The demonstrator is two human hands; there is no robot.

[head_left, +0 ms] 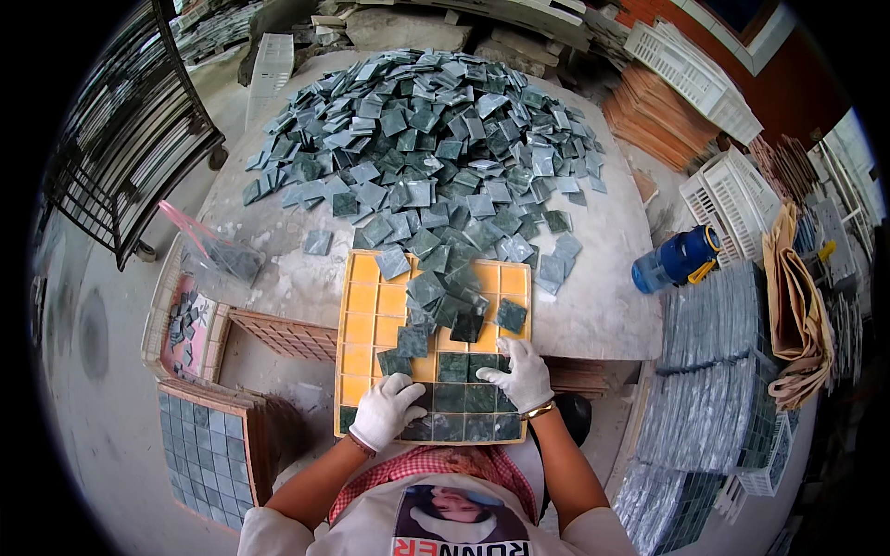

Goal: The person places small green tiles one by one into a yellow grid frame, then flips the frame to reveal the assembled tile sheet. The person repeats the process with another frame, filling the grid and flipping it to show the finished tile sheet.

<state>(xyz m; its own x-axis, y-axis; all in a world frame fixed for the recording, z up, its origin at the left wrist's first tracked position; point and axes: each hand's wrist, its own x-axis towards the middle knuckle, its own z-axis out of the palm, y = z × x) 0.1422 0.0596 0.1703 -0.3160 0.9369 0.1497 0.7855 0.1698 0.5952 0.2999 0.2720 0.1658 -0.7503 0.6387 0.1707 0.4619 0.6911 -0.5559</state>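
Green tiles (451, 398) lie between left hand (385, 414) and right hand (523, 378).

The tile heap (426, 139) conceals the bench (612, 310) surface toward the far edge. Loose tiles (426, 288), partly blurred, cover cells of the yellow tray (357, 326). The left hand (382, 412) obscures cells beneath it. Plastic bag (234, 261), bench left edge: contents indistinct. Metal rack (130, 139): top cut off.
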